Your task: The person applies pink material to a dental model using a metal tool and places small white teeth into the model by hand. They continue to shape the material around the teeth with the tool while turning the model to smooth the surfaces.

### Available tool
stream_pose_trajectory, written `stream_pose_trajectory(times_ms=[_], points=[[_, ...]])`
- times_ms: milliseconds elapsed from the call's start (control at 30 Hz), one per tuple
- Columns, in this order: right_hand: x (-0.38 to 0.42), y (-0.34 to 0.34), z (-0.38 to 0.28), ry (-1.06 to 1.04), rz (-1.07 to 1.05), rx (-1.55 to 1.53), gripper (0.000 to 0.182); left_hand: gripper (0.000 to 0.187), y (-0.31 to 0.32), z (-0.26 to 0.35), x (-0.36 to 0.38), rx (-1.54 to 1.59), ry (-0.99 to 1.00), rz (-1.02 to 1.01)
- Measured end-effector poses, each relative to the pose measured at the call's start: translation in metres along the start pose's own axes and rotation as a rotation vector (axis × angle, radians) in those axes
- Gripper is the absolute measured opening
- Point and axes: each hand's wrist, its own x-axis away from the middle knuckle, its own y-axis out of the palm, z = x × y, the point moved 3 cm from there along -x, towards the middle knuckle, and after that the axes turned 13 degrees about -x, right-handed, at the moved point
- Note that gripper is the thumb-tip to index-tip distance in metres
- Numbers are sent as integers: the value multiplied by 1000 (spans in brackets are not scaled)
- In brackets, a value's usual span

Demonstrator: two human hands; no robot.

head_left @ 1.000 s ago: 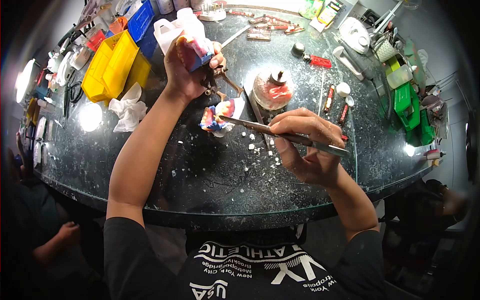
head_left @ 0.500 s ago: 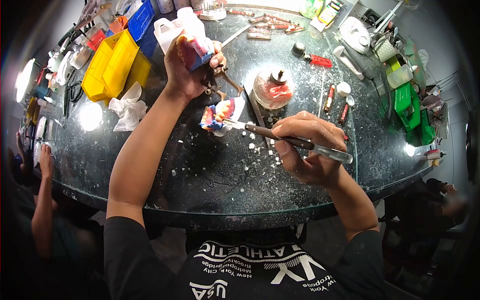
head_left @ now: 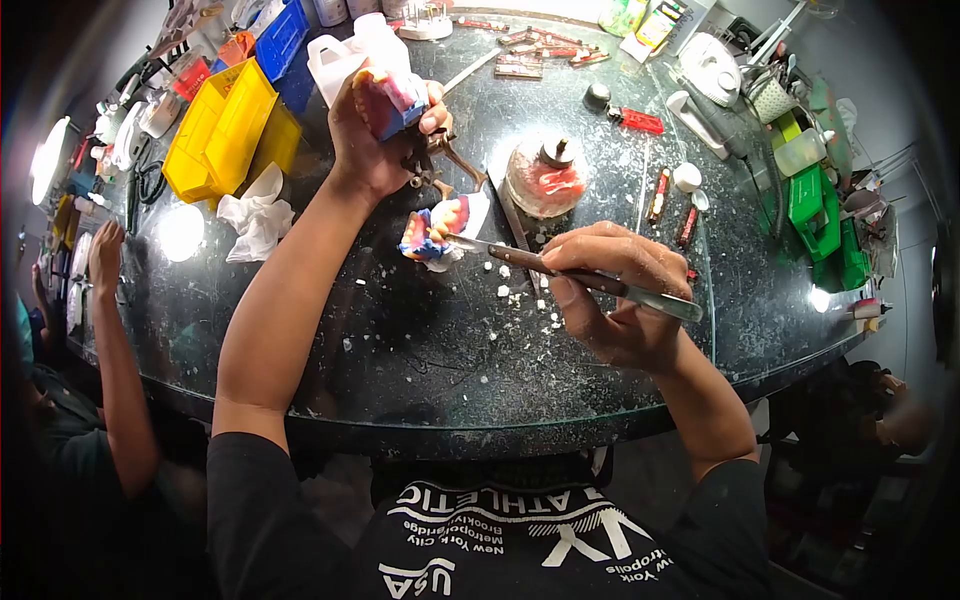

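Note:
My left hand (head_left: 365, 150) is wrapped round one half of a hinged dental model (head_left: 385, 105), with pink wax, teeth and a blue base. A brass-coloured metal hinge (head_left: 455, 165) links it to the lower half (head_left: 436, 228), which has yellowish teeth in red and blue wax and hangs over the table. My right hand (head_left: 625, 290) pinches a brown-handled metal carving tool (head_left: 590, 282). Its thin tip touches or nearly touches the teeth of the lower half. Behind the tool stands a glass spirit burner (head_left: 546, 178) with reddish contents; I cannot make out a flame.
Yellow bins (head_left: 222, 130) and a crumpled tissue (head_left: 257, 215) lie left. A red lighter (head_left: 636, 121) and a white round cap (head_left: 687, 177) are at the right, green bins (head_left: 815, 215) beyond. White crumbs dot the dark table (head_left: 400, 385). A co-worker's arm (head_left: 118, 370) reaches in at far left.
The tool has shifted and turned slightly at the teeth of the lower half. My left hand has barely moved. The co-worker's arm at far left has moved up and to the right.

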Motion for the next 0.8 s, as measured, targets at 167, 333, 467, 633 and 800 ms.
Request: stream_pose_trajectory(times_ms=[167,333,467,633,800], points=[[1,0,0,11,-11,12,22,62,0,-1,0,-3,0,-1],[0,0,-1,4,-24,14,22,64,1,0,0,-21,6,28],[0,-1,0,-3,-6,6,22,65,1,0,0,-33,2,28],[1,-2,-2,32,-17,-7,19,66,0,0,0,-39,6,12],[2,-3,-3,41,-64,-7,15,66,-1,-1,0,-20,0,-6]])
